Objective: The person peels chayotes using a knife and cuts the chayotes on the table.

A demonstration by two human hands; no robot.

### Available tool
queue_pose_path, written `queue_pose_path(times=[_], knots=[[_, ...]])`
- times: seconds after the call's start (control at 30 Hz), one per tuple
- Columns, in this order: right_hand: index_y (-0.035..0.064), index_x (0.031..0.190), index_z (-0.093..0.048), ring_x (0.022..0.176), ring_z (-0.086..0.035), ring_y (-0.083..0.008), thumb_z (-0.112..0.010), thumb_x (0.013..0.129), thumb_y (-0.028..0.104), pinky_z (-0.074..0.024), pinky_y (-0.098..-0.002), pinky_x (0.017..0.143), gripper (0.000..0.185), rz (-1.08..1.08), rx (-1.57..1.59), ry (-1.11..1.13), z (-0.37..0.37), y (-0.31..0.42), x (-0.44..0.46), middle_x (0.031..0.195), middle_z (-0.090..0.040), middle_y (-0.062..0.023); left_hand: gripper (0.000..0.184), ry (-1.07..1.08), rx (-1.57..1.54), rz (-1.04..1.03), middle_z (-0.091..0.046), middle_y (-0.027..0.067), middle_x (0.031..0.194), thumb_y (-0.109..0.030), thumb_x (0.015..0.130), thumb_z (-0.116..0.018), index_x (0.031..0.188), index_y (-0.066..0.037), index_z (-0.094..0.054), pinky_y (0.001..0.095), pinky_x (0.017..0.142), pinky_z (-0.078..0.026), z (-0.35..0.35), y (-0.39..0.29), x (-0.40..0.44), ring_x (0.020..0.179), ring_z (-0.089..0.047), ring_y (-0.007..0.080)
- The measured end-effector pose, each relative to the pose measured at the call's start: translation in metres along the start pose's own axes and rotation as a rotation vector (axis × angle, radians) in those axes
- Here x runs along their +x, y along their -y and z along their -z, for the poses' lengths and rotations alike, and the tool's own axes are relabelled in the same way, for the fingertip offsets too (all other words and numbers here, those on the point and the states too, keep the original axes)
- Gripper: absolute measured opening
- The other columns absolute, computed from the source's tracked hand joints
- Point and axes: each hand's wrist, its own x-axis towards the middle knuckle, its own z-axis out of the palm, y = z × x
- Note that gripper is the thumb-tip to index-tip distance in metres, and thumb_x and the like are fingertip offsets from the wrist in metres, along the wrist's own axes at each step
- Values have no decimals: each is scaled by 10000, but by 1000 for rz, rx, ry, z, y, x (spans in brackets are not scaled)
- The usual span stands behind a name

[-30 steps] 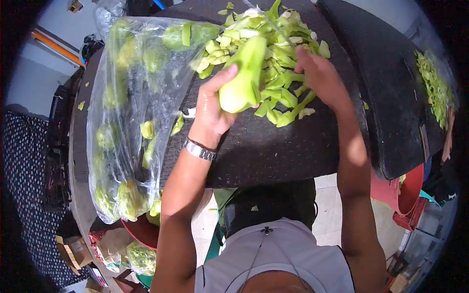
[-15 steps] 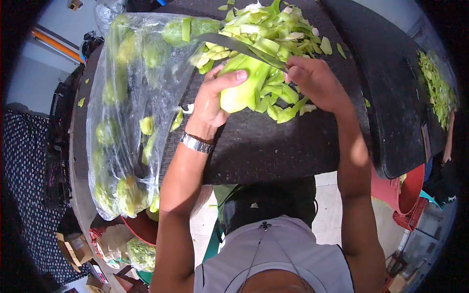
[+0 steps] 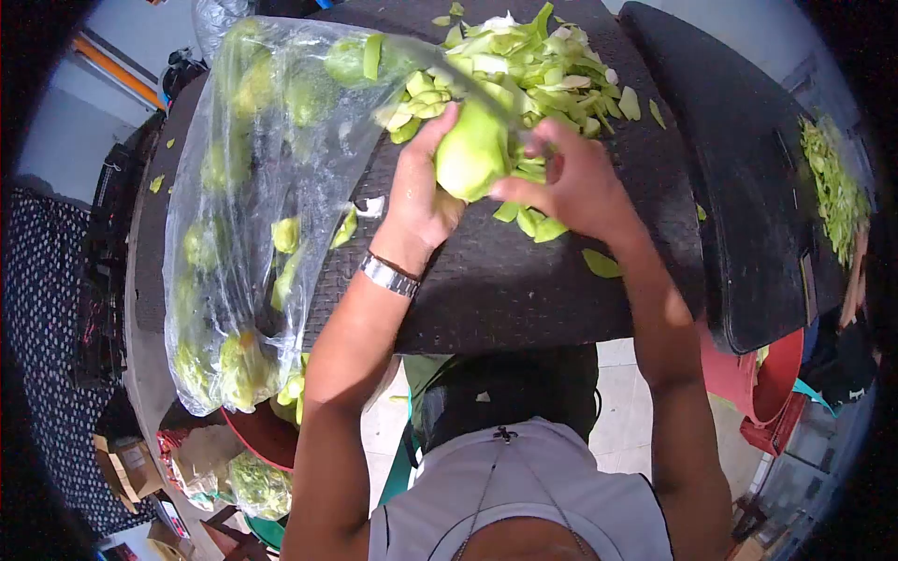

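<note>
My left hand (image 3: pixel 426 182) is wrapped round a pale green peeled vegetable (image 3: pixel 470 154), its thumb along the upper left side. My right hand (image 3: pixel 571 178) is closed on a knife, with thumb and a finger reaching to the vegetable's right side. The long knife blade (image 3: pixel 465 82), blurred, points up and left above the vegetable; the handle is hidden in my fingers. Behind lies a heap of green peelings (image 3: pixel 552 70). A loose green peel (image 3: pixel 601 264) rests on the dark textured table (image 3: pixel 533 299), below my right wrist.
A clear plastic bag (image 3: pixel 318 178) with several green vegetables covers the table's left side. To the right stands a black board or case (image 3: pixel 748 187), with shredded green pieces (image 3: pixel 828 178) beyond it. Red containers (image 3: pixel 767 383) are below at right and left.
The vegetable has turned so its rounded end faces me. My right hand has moved slightly down and left, its fingers now at the vegetable. A green peel has appeared below my right wrist.
</note>
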Motion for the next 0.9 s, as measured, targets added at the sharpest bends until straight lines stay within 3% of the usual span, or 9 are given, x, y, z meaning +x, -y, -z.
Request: queue_pose_path(times=[0.1,0.17,0.23,0.33,0.4,0.47,0.63,0.77,0.9], knots=[[60,906,-615,631,-516,-93,-799,850,532,-435,-301,579,510,-113,-89,-275,-2,-12,12,680,-557,-1,501,59,74,70,-692,145,1159,-369,1002,-614,1325,11,-562,421,737,-601,4,-2,-7,976,-701,283],[28,901,-623,669,-580,-158,-793,843,563,-476,-340,628,565,-234,8,-301,14,-15,16,722,-627,-58,500,106,159,52,-678,158,1199,-351,1013,-586,1351,14,-541,423,777,-603,5,-3,-7,980,-694,312],[1,893,-639,697,-670,-245,-792,818,616,-534,-382,684,638,-244,98,-302,23,-21,18,748,-680,-125,502,115,223,-22,-673,143,1192,-206,927,-699,1350,13,-542,413,779,-605,1,1,-8,989,-693,274],[1,898,-639,679,-655,-238,-801,788,643,-533,-378,676,671,-220,23,-184,15,-5,11,726,-658,-118,653,77,378,-97,-678,87,1173,20,753,-812,1350,12,-548,372,820,-598,-3,7,-10,1020,-681,210],[6,924,-647,693,-670,-264,-791,781,659,-540,-395,692,683,-185,-54,-146,7,1,8,737,-662,-133,681,85,614,-186,-684,72,1168,36,718,-838,1340,10,-560,339,852,-585,-12,7,-17,1033,-671,180],[8,937,-650,734,-689,-289,-775,808,636,-545,-412,716,653,-234,-38,-300,10,-5,13,772,-679,-153,699,42,844,-242,-691,61,1165,52,690,-860,1328,8,-577,299,910,-556,-17,9,-19,1049,-654,137],[5,975,-669,856,-722,-359,-719,875,608,-546,-448,783,612,-339,18,-420,28,-30,21,896,-724,-212,690,53,690,-238,-702,82,1163,5,695,-870,1320,32,-579,297,911,-552,-16,9,-17,1022,-677,148],[9,954,-669,838,-728,-367,-694,884,621,-551,-449,789,617,-200,88,-212,18,-16,13,876,-726,-207,679,71,511,-142,-699,77,1179,-21,710,-859,1329,24,-583,314,949,-536,-11,7,-15,1068,-666,159],[40,871,-634,738,-725,-361,-690,858,681,-561,-475,758,644,9,-182,71,17,10,-2,756,-709,-149,674,10,731,-247,-695,97,1189,-40,714,-840,1329,47,-579,335,957,-535,0,9,-12,1088,-661,177]])
